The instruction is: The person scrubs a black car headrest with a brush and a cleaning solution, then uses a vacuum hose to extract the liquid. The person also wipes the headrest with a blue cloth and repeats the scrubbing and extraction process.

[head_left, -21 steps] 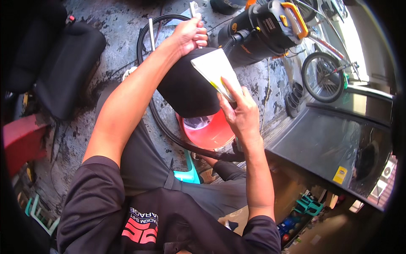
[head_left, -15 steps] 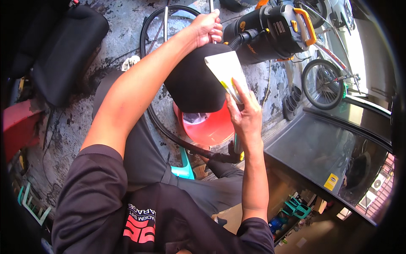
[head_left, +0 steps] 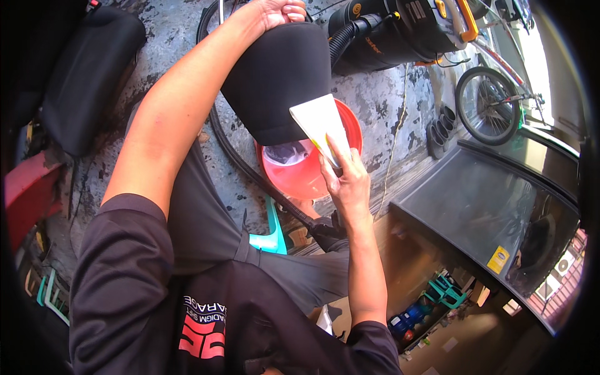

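A black padded headrest [head_left: 275, 81] hangs over a red bucket [head_left: 294, 181], tilted, with a metal post [head_left: 221, 11] sticking out beyond its far side. My left hand [head_left: 280, 12] is closed at the headrest's far edge; what its fingers wrap round is partly hidden, though the other post was there earlier. My right hand [head_left: 345, 178] grips a white folded cloth [head_left: 320, 122] with a yellow-green patch near the fingers. The cloth overlaps the headrest's lower right corner; whether it presses on the fabric I cannot tell. Inside the bucket lies whitish, foamy-looking stuff.
A black vacuum cleaner [head_left: 387, 37] with a yellow handle stands at far right, its hose [head_left: 228, 147] curving round the bucket. Black seat parts [head_left: 94, 81] are at left. A bicycle [head_left: 487, 106], shoes [head_left: 440, 131] and a dark glass panel [head_left: 462, 206] are at right. A turquoise stool [head_left: 272, 234] is beneath me.
My left hand and the headrest have shifted away and leftward. The cloth in my right hand has slid from the headrest's right side toward its lower corner. The view has shifted slightly too.
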Available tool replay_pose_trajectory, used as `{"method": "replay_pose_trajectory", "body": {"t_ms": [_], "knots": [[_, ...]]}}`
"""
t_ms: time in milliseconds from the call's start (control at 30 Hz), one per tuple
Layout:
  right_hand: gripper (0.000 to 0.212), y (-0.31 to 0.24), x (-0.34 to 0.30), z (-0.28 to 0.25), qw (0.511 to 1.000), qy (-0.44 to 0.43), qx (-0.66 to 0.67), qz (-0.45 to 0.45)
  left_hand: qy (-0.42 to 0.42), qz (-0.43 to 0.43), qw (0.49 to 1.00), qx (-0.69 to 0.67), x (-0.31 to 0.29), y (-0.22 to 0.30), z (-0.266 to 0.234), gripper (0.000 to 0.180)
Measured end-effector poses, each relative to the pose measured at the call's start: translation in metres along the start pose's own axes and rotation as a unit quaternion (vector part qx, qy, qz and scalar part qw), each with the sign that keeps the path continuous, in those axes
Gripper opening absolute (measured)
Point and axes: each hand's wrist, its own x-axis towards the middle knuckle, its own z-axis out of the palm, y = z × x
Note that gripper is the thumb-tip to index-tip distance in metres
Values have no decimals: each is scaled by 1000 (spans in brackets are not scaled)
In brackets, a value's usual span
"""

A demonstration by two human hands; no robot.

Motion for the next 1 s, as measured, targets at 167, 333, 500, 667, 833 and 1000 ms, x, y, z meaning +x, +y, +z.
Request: {"method": "replay_pose_trajectory", "body": {"t_ms": [167, 333, 500, 667, 833, 1000], "knots": [[49, 12, -27, -3, 999, -15, -19, 26, 68, 11, 994, 88, -16, -4, 30, 50], [47, 19, -38, -40, 994, 87, 45, -41, -41, -44, 987, 150, -58, 35, 47, 54], [46, -33, 25, -126, 992, 34, 118, 8, -125, -56, 979, 148, -86, -4, 102, 49], [43, -54, 65, -127, 981, 37, 190, -9, -126, -30, 975, 179, -90, -14, 113, 51], [44, -44, 88, -76, 974, -10, 225, -20, -112, 0, 977, 182, -87, 3, 86, 52], [46, -19, 70, -52, 965, -43, 256, 23, -41, 10, 984, 172, -79, 3, 70, 64]]}}
